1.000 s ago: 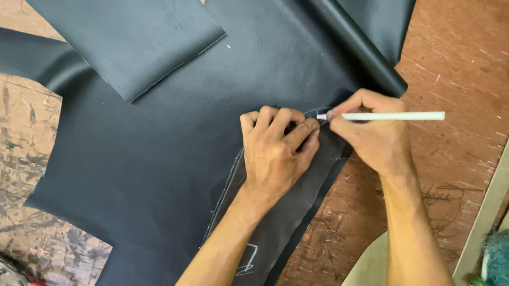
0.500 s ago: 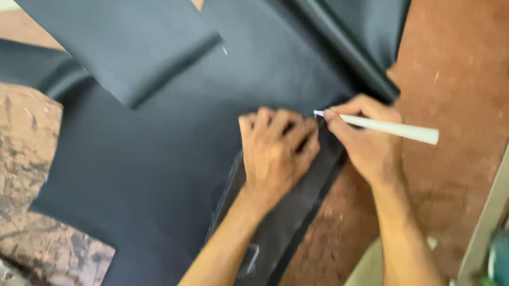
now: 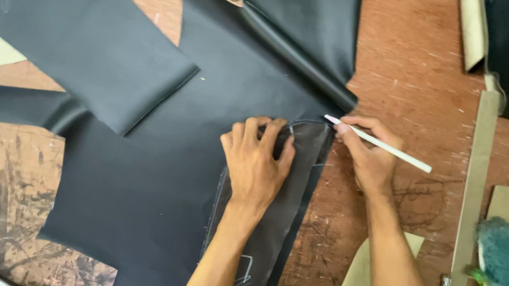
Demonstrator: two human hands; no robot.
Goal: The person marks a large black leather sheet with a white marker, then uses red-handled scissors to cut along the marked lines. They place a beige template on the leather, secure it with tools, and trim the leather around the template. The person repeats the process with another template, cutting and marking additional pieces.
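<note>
The left hand [image 3: 256, 162] lies flat, fingers spread a little, pressing a long narrow dark pattern strip [image 3: 268, 232] onto the big black leather sheet [image 3: 154, 182] that is spread over the worn reddish-brown wooden worktable [image 3: 414, 66]. The right hand [image 3: 367, 153] is pinched shut on a thin white marking pencil [image 3: 379, 143], whose tip sits at the top right corner of the strip, just beside the leather's folded edge. A pale traced line [image 3: 218, 191] shows along the strip's left edge, below the left hand, and curves round the top near the fingertips, so that side looks already marked. The right edge shows no clear line and seems left to trace, though this is hard to tell against the dark material. A small chalk sketch [image 3: 243, 272] sits low on the strip. A second black leather piece [image 3: 71, 21] overlaps the sheet's upper left. Right of the strip lie a long wooden ruler [image 3: 474, 196] and a teal-bristled brush [image 3: 500, 247].
</note>
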